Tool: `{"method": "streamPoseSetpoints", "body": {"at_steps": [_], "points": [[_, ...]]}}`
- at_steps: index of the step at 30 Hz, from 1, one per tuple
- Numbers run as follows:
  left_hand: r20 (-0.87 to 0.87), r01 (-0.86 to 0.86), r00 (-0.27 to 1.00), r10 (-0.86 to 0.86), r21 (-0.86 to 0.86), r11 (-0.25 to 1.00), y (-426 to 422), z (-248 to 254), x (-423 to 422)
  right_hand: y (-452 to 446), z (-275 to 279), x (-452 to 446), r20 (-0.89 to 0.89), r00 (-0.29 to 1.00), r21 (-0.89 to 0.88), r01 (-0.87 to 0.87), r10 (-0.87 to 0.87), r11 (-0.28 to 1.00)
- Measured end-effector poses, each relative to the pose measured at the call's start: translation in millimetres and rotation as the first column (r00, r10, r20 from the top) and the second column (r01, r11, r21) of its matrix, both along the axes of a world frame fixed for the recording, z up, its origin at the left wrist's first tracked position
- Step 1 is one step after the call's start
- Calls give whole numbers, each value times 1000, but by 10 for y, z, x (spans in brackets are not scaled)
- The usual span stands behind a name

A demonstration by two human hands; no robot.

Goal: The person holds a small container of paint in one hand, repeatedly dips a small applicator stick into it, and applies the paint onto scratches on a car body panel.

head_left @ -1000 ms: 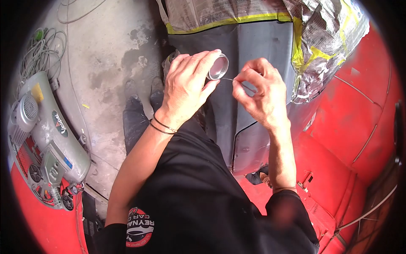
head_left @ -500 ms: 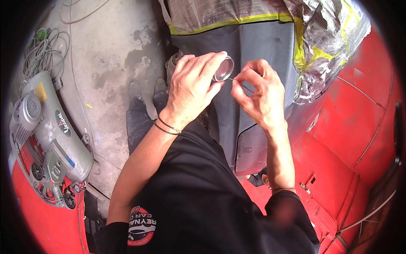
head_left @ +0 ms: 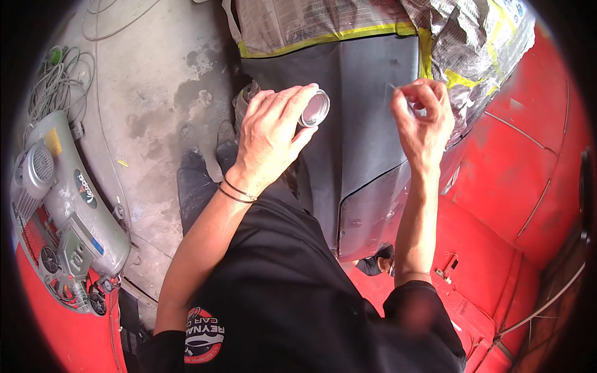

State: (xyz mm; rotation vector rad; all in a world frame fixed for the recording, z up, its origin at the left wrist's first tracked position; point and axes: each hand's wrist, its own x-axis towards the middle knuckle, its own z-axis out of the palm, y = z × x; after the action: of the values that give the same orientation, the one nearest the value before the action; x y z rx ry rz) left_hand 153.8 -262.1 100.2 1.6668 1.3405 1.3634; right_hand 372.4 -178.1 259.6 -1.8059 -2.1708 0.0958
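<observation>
My left hand [head_left: 270,130] is closed around a small round cup [head_left: 315,109] with a shiny rim, its mouth facing up toward me. Something pale and pinkish shows inside it. My right hand [head_left: 426,118] is pinched on a thin stick-like tool [head_left: 392,86], blurred, with only a short end showing past the fingertips. Both hands are above a dark grey car panel [head_left: 373,124], and the right one is well apart from the cup.
Newspaper masking [head_left: 317,18] edged with yellow tape [head_left: 336,35] covers the car's upper part. At left stands a grey air compressor [head_left: 93,193] below a coiled cable [head_left: 53,93]. A red wall [head_left: 522,124] runs along the right. Someone's shoe [head_left: 376,264] shows beneath the car.
My right hand has moved right, taking the thin tool away from the cup. My left hand has shifted slightly left and down in view, still holding the cup.
</observation>
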Motion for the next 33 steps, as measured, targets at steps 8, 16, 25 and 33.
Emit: {"method": "streamPoseSetpoints", "body": {"at_steps": [8,16,25,33], "points": [[-18,-14,1000,13,-27,1000,-64,-25,-57,242,-313,181,84,994,146,59,-72,987],[-15,-2,1000,1,-37,999,-76,-43,-103,266,-375,255,65,997,175,37,-49,984],[-35,6,999,-8,-52,999,-74,-28,-113,283,-381,219,155,985,190,41,-72,981],[-42,5,999,-7,-46,999,-69,-27,-127,281,-390,210,185,979,189,56,-92,980]]}}
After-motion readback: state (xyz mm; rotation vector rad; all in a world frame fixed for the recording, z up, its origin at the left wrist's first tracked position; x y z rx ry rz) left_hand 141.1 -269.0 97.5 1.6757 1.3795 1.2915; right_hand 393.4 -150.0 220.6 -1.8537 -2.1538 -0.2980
